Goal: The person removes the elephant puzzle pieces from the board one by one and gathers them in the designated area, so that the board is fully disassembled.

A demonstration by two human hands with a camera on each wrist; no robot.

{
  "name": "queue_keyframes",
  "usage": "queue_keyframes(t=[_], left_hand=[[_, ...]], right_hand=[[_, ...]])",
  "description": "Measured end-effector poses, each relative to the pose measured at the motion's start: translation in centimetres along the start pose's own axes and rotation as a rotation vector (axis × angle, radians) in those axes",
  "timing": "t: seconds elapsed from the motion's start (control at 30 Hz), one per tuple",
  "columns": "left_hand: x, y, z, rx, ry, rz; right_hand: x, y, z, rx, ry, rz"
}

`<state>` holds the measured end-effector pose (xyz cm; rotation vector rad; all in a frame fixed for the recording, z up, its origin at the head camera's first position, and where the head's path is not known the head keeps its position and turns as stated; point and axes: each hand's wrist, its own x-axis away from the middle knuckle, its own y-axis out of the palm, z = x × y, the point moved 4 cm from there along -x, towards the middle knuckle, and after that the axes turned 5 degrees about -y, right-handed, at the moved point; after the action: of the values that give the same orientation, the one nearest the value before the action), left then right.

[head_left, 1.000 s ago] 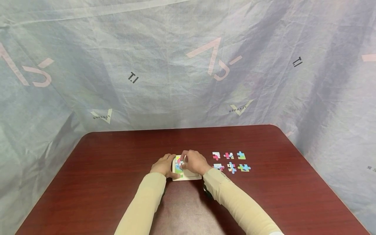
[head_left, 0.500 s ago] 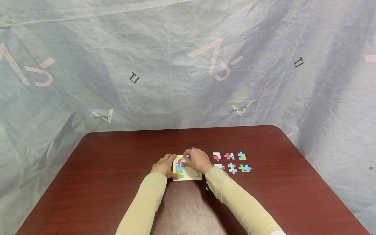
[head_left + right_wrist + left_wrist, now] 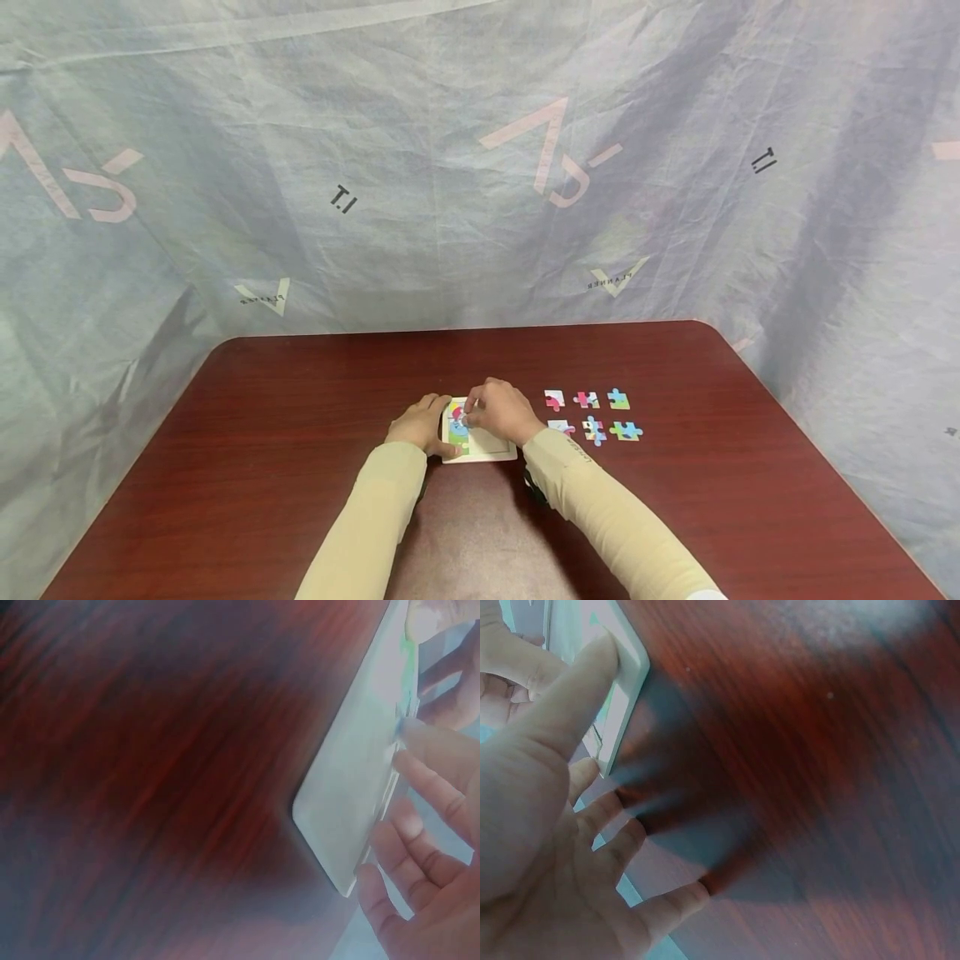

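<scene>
A pale puzzle tray (image 3: 489, 446) lies on the table in the head view, with bright jigsaw pieces (image 3: 457, 434) fitted along its left side. My left hand (image 3: 415, 426) rests along the tray's left edge. Its thumb (image 3: 592, 664) presses on the near corner in the left wrist view, while the other fingers spread fairly straight beside the tray. Over the tray, my right hand (image 3: 504, 411) pinches a puzzle piece between thumb and index finger, at the fitted pieces. The fingertips hide most of that piece. Its remaining fingers hover near the tray's edge in the right wrist view.
Right of the tray, several loose puzzle pieces lie in two rows, among them a white-and-red piece (image 3: 554, 400) and a green-and-blue one (image 3: 626, 431). The dark red table (image 3: 300, 400) meets a grey hanging sheet (image 3: 420, 208) at its back.
My right hand shifted slightly right and away from me, then its fingertips came back a little left over the tray. My left hand and the loose pieces stay put.
</scene>
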<state>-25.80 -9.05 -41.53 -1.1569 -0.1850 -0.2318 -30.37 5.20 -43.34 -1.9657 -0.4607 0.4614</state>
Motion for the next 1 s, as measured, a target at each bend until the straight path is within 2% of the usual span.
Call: queue_keyframes(t=[0.47,1.0], left_hand=[[0.3,-0.1,0.1,0.001,0.004,0.003],[0.1,0.0,0.0,0.003,0.01,0.004]], right_hand=[[0.0,0.3,0.0,-0.01,-0.043,0.028],[0.4,-0.7,1.0,-0.034,-0.04,-0.046]])
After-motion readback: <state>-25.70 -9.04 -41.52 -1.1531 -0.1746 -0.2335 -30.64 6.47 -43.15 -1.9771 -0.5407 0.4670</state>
